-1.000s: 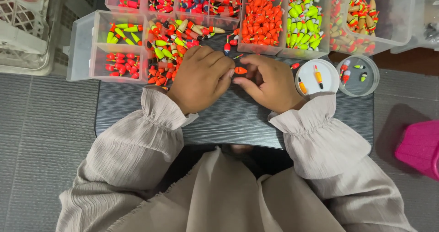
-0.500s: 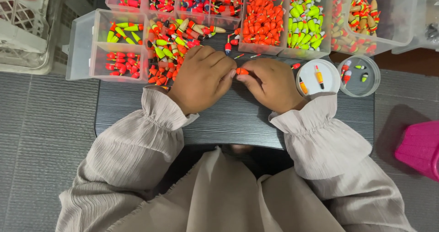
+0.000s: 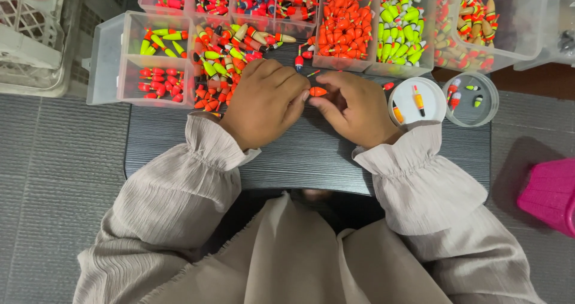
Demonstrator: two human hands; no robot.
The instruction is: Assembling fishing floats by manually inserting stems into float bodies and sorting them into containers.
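Orange float (image 3: pixel 318 91) pinched betw. fingertips of left hand (image 3: pixel 263 103) & right hand (image 3: pixel 354 107) over dark board (image 3: pixel 299 154), near far trays; prob. mid-assembly, next needs steady alignment.

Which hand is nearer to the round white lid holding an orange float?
Right. The right hand lies just beside the white lid, close to its rim; the left hand sits farther away, beyond the right hand.
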